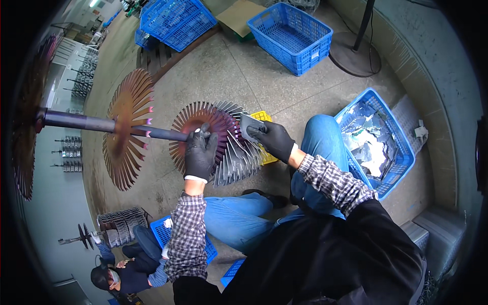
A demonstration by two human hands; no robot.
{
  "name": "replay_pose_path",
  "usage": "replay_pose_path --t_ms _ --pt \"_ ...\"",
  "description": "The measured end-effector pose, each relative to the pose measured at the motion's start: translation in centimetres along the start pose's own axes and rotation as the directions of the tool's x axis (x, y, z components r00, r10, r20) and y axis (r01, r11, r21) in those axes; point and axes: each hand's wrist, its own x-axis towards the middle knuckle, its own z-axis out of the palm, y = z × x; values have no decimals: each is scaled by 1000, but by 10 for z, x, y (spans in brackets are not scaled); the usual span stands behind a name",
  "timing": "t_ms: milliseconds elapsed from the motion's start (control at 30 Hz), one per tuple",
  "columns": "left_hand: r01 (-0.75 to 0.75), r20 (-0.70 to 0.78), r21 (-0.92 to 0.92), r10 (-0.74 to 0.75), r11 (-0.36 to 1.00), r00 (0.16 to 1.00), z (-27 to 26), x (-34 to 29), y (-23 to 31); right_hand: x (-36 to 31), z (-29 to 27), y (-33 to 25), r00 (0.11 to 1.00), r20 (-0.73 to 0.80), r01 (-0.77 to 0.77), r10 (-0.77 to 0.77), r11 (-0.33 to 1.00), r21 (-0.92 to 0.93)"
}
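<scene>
- concrete floor [213, 71] spreads under you, your jeans-clad knees near the lower edge.
- your left hand [200, 152], in a black glove, is closed around the dark rod [101, 123] beside the spiked disc [203, 134].
- your right hand [272, 140] grips a grey metal plate [249, 123], touching the plates [239, 157] already fanned on the disc.
- right of your knee sits a blue crate [401, 152] of loose plates.
- farther left on the rod is a rust-coloured disc [124, 132].
- far off stand two blue baskets [290, 35].
</scene>
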Motion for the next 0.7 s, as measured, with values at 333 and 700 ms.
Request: replay_pose_path --t_ms 333,700 --pt "-96 -24 71 98 993 995 6 -4 -7 12 14 28 1000 14 14 -13 996 -86" --pt "-27 21 -63 29 998 999 6 -3 -5 -3 15 23 999 34 -33 32 999 12"
